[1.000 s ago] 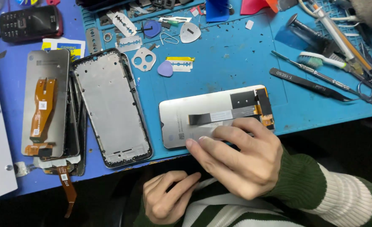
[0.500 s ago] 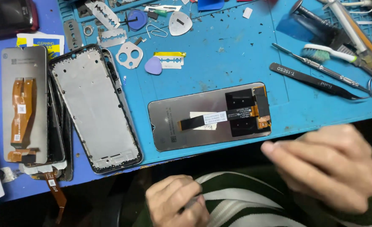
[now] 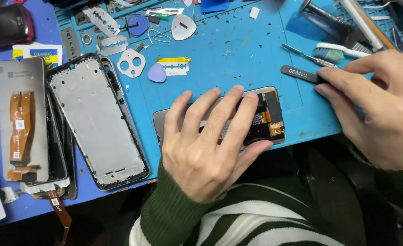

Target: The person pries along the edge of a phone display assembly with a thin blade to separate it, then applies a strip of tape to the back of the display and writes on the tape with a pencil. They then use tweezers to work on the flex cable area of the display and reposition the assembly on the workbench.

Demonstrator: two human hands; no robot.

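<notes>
1. The grey rectangular phone screen panel (image 3: 269,114), lying face down at the near edge of the blue mat (image 3: 238,50), is pressed flat by the spread left hand (image 3: 208,146).
2. The black metal tweezers (image 3: 299,73) are pinched by the right hand (image 3: 379,105).

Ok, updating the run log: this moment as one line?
left hand: flat on phone screen panel | right hand: pinching black tweezers | blue mat

Bare left hand (image 3: 201,152) & right hand (image 3: 383,109), no gloves; dk green ribbed cuffs, green/white striped sweater.
</notes>
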